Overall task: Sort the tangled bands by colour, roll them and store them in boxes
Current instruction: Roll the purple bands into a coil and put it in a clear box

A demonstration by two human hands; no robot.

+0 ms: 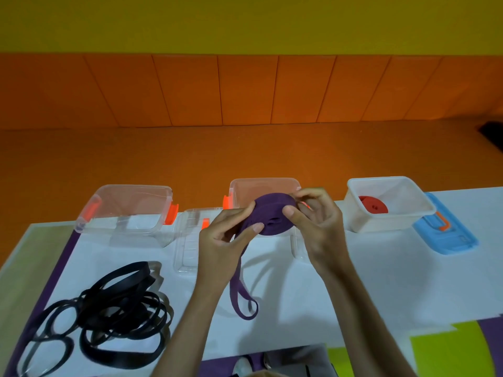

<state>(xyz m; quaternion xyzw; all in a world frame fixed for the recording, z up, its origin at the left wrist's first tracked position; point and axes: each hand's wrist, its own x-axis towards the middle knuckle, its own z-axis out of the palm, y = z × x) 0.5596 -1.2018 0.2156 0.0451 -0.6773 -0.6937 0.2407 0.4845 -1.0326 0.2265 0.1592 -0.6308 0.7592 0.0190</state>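
Purple band (pixel 273 217), mostly rolled, pinched between left hand (pixel 226 238) and right hand (pixel 317 221), its loose tail hanging below the left palm.

White table (pixel 381 281), orange panelled wall (pixel 245 91)

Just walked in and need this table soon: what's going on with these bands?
A person is rolling a purple band: the right hand grips the roll, the left hand pinches the strap feeding into it, and a loose tail hangs to the table. A red roll already sits in the white box on the right. The black bands lie tangled on the left, not yet rolled.
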